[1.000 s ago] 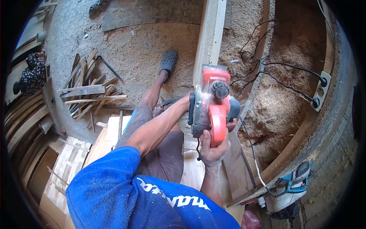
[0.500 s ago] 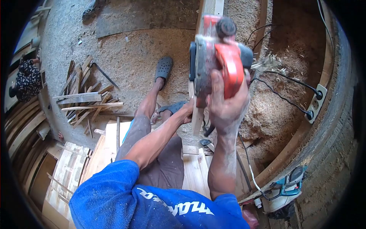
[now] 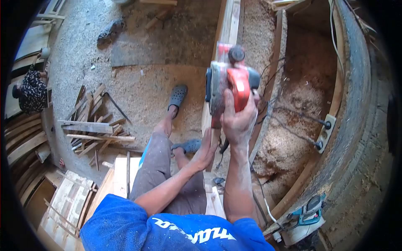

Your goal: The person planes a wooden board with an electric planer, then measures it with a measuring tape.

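A red and grey power planer rests on a long wooden board that runs away from the body. My right hand is wrapped round the planer's red rear handle. My left hand lies against the near end of the board, just below the planer, with its fingers stretched out. The board's surface under the planer is hidden.
A pile of wood offcuts lies on the floor to the left. A power strip with plugged cables is at the right, beside heaped shavings. A teal power tool sits lower right. Another person is at the far left.
The view has shifted. The planer sits lower in view and looks smaller, with my right hand still on its handle. My left hand's fingers have straightened along the board, and flying shavings have thinned.
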`<act>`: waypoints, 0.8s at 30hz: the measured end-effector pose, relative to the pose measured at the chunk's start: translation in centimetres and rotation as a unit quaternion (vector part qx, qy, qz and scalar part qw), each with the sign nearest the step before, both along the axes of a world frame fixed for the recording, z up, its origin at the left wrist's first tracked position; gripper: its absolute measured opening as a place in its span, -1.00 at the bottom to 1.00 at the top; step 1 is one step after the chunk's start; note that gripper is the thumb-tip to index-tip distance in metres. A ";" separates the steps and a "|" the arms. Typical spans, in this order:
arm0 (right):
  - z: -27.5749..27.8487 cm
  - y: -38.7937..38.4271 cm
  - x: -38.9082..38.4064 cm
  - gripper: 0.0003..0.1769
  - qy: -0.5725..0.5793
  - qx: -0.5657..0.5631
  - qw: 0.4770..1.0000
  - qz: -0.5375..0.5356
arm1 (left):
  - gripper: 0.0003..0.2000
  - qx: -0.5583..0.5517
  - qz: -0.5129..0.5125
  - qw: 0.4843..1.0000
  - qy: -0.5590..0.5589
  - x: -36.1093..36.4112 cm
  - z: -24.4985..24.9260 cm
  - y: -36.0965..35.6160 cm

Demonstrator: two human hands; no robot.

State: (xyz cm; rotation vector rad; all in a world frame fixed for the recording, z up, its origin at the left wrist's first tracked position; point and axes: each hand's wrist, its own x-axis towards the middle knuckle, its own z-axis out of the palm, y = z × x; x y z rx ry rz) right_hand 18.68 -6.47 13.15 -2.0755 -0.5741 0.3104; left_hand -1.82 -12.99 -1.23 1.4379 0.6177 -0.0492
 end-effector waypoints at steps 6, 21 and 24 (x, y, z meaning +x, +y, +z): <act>1.1 2.9 2.0 -0.72 0.079 -0.017 0.996 -0.025 | -0.20 0.052 -0.043 0.998 -0.012 -0.1 0.2 1.0; 0.4 17.6 16.9 -0.67 0.078 0.019 0.995 -0.059 | -0.06 -0.045 -0.108 0.993 0.029 1.4 2.5 4.4; -0.9 19.5 19.5 -0.61 -0.031 0.056 0.998 -0.001 | -0.06 -0.059 -0.103 0.992 0.030 1.3 2.6 4.5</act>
